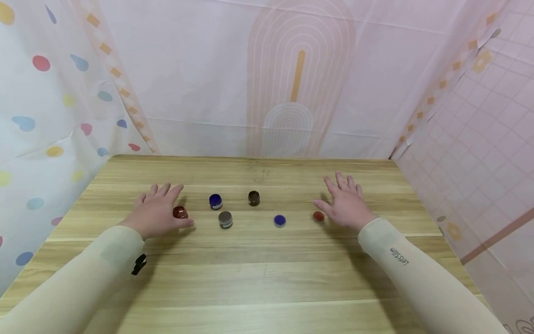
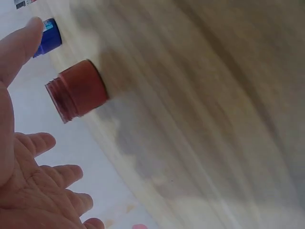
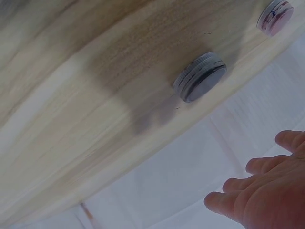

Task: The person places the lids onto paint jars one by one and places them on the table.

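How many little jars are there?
4: red jar by the left hand, blue jar right of it, grey-brown jar in front of that, dark brown jar farthest right.

Our wood-grain desk bears a red jar nearest the left edge and a red lid nearest the right; between, we see a blue jar, grey-topped jar, brown jar and blue lid.

The bench is smooth wood-grain with a faint sheen. At 8 o'clock in the head view, the red jar and blue jar look glossy, plastic or glass, impossible to tell which. The lid looks like ribbed plastic. At 12 o'clock, the backdrop is creased cloth; the sleeves, at 8 and 4, matt cloth.
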`<state>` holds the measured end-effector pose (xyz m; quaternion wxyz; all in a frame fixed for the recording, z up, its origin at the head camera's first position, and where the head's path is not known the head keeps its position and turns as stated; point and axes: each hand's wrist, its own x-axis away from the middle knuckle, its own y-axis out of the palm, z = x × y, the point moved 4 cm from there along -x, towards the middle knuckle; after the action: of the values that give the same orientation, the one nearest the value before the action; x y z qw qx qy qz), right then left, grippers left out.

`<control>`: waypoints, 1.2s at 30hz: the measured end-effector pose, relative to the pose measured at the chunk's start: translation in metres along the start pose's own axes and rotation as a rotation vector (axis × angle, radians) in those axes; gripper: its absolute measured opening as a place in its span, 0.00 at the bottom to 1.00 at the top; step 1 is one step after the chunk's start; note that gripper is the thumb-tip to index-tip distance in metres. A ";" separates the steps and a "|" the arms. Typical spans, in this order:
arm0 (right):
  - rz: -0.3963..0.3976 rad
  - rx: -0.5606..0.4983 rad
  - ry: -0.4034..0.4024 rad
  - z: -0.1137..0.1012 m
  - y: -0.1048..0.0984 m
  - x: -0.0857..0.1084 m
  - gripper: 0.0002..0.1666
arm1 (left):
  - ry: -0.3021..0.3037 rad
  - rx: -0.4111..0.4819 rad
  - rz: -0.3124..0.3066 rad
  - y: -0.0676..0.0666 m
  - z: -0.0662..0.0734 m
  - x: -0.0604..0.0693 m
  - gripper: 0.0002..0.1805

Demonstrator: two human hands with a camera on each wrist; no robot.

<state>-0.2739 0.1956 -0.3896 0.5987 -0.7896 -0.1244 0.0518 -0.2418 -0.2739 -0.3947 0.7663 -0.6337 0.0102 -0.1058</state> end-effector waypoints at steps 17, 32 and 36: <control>-0.005 -0.011 0.008 0.007 -0.001 0.001 0.51 | 0.023 0.078 -0.038 0.005 -0.007 0.003 0.52; -0.027 -0.018 0.013 0.007 0.004 0.004 0.52 | 0.017 0.103 -0.059 0.012 -0.008 0.000 0.30; -0.022 -0.023 0.010 0.007 0.006 0.003 0.52 | 0.018 0.107 -0.066 0.013 -0.008 -0.001 0.26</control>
<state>-0.2718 0.2013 -0.3966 0.5908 -0.7951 -0.1310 0.0399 -0.2418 -0.2795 -0.4087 0.7950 -0.5908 -0.0096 -0.1371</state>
